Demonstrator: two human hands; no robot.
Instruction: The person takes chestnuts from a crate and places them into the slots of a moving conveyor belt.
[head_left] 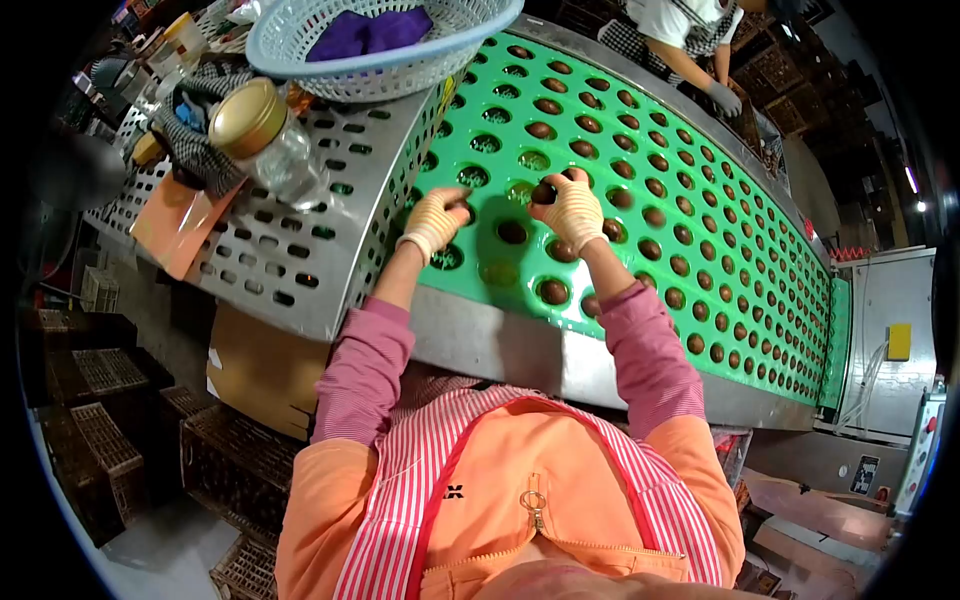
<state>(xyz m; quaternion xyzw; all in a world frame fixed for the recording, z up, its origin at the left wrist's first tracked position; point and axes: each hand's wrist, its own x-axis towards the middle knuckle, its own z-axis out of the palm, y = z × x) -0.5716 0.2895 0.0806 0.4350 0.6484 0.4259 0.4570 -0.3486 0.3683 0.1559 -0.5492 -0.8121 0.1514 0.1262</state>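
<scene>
A green perforated conveyor belt (480, 285) runs in front of me, its round holes filled with dark brown egg-like balls. My right hand (574, 215), in a pale striped glove, pinches one dark brown egg-like ball (543, 193) just above the belt. In a matching glove, my left hand (434, 222) hovers over the belt's near left part with its fingers curled together. Something dark shows between those fingers, but I cannot make it out. Between my hands another brown ball (512, 232) sits in its hole. Several holes near the left end hold no ball.
At the left stands a perforated metal table (300, 240), bearing a lidded glass jar (268, 143) and a blue plastic basket (400, 62) with purple cloth. A co-worker's gloved hand (724, 98) is across the belt. Dark crates (240, 455) are stacked at the lower left.
</scene>
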